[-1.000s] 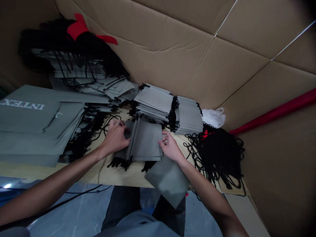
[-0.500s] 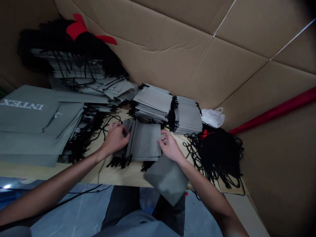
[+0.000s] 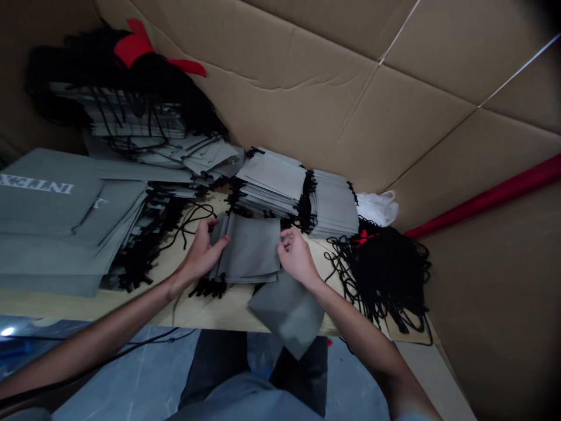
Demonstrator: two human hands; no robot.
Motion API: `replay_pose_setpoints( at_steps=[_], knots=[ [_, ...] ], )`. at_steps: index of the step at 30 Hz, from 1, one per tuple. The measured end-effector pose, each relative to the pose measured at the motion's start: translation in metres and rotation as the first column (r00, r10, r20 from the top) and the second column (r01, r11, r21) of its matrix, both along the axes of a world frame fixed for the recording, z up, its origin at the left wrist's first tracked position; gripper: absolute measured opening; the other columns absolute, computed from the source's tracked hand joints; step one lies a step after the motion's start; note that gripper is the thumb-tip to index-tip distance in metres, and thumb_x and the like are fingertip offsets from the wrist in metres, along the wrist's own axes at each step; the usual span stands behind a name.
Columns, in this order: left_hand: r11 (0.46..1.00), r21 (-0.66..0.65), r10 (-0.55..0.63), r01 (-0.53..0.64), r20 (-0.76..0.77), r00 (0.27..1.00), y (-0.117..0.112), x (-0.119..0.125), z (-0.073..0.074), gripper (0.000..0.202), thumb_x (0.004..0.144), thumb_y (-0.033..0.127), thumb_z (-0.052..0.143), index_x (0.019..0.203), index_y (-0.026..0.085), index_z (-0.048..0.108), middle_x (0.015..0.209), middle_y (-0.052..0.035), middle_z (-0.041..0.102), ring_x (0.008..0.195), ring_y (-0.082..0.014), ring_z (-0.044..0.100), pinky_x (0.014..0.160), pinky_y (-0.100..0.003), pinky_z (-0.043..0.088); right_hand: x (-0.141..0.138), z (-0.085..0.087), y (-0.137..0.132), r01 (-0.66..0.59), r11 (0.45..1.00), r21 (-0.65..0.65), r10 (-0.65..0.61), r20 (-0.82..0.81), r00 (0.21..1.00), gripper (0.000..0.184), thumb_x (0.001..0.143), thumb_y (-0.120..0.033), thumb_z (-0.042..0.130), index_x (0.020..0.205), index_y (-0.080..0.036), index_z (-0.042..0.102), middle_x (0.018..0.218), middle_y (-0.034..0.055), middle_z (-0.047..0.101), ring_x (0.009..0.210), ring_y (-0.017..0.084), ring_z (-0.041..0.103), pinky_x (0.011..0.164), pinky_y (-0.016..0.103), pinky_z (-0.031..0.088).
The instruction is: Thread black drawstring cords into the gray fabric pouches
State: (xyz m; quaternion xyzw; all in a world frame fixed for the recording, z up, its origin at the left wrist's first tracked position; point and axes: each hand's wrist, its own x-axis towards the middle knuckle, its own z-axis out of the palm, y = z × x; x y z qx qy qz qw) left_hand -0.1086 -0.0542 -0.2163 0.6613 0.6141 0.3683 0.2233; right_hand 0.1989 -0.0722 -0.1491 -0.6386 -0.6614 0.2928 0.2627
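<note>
A small stack of flat grey pouches (image 3: 254, 248) lies at the table's near middle, with black cord ends (image 3: 208, 287) sticking out below it. My left hand (image 3: 205, 245) wraps its left edge, thumb on top and fingers partly hidden behind. At the right edge, my right hand (image 3: 298, 257) has its fingers curled in a pinch on the top pouch; the fingertips are partly hidden. Below that hand a loose grey piece (image 3: 287, 316) hangs at an angle over the table's front edge.
Behind stand two piles of grey pouches (image 3: 274, 175) (image 3: 335, 204) with black cord ends. Larger grey sheets with white lettering (image 3: 44, 222) fill the left. A black cord bundle (image 3: 390, 269) lies right, near a clear plastic bag (image 3: 377, 207). Cardboard walls (image 3: 315, 105) enclose the table (image 3: 210, 313).
My left hand's thumb has come down onto the stack, and the raised folds at its left side lie flatter. The pouch, the right hand and the hanging piece have shifted slightly left.
</note>
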Motion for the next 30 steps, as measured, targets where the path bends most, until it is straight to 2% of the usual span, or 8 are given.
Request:
replay_pose_setpoints(
  at_steps=[4,7,10,15,19,22,25,30],
  knots=[
    [0.963,0.077,-0.254,0.260,-0.078,0.964,-0.017,-0.005,0.023,0.108,0.105,0.076,0.075,0.190,0.026,0.029,0.195,-0.0201,0.034,0.184,-0.0458,0.034,0.152,-0.068,0.035,0.004,0.018,-0.006,-0.074,0.997,0.003,0.073,0.153,0.986,0.030,0.115,-0.032,0.066,0.142,-0.018,0.066,0.094,0.0022,0.076,0.088,0.024,0.075,0.094,0.041,0.062],
    [0.896,0.061,-0.423,0.439,-0.179,0.888,-0.031,-0.013,0.038,0.137,0.087,0.084,0.092,0.194,0.035,0.022,0.205,-0.0135,0.008,0.190,-0.0517,0.011,0.154,-0.074,0.027,0.009,0.040,-0.005,-0.152,0.988,0.003,0.145,0.295,0.945,0.033,0.116,-0.036,0.063,0.143,-0.017,0.066,0.119,0.0164,0.081,0.112,0.034,0.077,0.105,0.049,0.060],
    [0.856,0.038,-0.490,0.516,-0.263,0.831,-0.042,-0.018,0.043,0.156,0.076,0.084,0.102,0.196,0.040,0.011,0.206,-0.0111,-0.004,0.189,-0.0561,0.001,0.151,-0.081,0.026,0.006,0.060,0.005,-0.241,0.970,-0.024,0.229,0.413,0.882,0.032,0.117,-0.037,0.067,0.141,-0.016,0.071,0.142,0.0252,0.076,0.127,0.041,0.076,0.112,0.054,0.059],
    [0.853,0.049,-0.474,0.520,-0.344,0.811,-0.047,-0.013,0.036,0.150,0.085,0.078,0.098,0.196,0.038,0.006,0.205,-0.0135,-0.007,0.188,-0.0598,-0.004,0.147,-0.088,0.028,-0.019,0.071,0.034,-0.419,0.897,-0.140,0.428,0.507,0.748,0.051,0.095,-0.038,0.100,0.137,-0.017,0.078,0.145,0.0240,0.078,0.129,0.043,0.079,0.116,0.056,0.062],
    [0.862,0.073,-0.444,0.502,-0.372,0.815,-0.044,-0.013,0.031,0.137,0.096,0.076,0.089,0.196,0.032,0.007,0.205,-0.0167,-0.006,0.189,-0.0583,-0.003,0.148,-0.086,0.030,-0.036,0.069,0.059,-0.494,0.844,-0.207,0.522,0.527,0.671,0.074,0.089,-0.044,0.105,0.151,-0.018,0.074,0.159,0.0196,0.074,0.136,0.039,0.077,0.120,0.063,0.063],
    [0.856,0.081,-0.446,0.511,-0.387,0.807,-0.042,-0.017,0.026,0.128,0.100,0.075,0.086,0.196,0.031,0.014,0.205,-0.0175,-0.005,0.189,-0.0582,0.000,0.148,-0.083,0.033,-0.045,0.066,0.079,-0.529,0.810,-0.254,0.576,0.513,0.636,0.084,0.083,-0.048,0.110,0.154,-0.016,0.075,0.156,0.0216,0.077,0.136,0.040,0.079,0.121,0.064,0.065],
    [0.845,0.087,-0.456,0.528,-0.397,0.796,-0.042,-0.021,0.021,0.126,0.102,0.076,0.083,0.196,0.031,0.013,0.204,-0.0199,-0.005,0.188,-0.0588,0.004,0.147,-0.083,0.036,-0.057,0.063,0.097,-0.553,0.780,-0.294,0.617,0.509,0.600,0.072,0.096,-0.051,0.101,0.153,-0.015,0.076,0.149,0.0198,0.081,0.133,0.036,0.082,0.120,0.060,0.067],
    [0.825,0.078,-0.488,0.560,-0.403,0.775,-0.043,-0.024,0.019,0.152,0.091,0.080,0.094,0.196,0.032,-0.005,0.204,-0.0210,-0.012,0.188,-0.0607,0.002,0.146,-0.085,0.036,-0.082,0.057,0.115,-0.554,0.760,-0.341,0.638,0.553,0.536,0.059,0.110,-0.047,0.088,0.159,-0.019,0.071,0.162,0.0171,0.073,0.144,0.037,0.076,0.123,0.064,0.065]
  ],
)
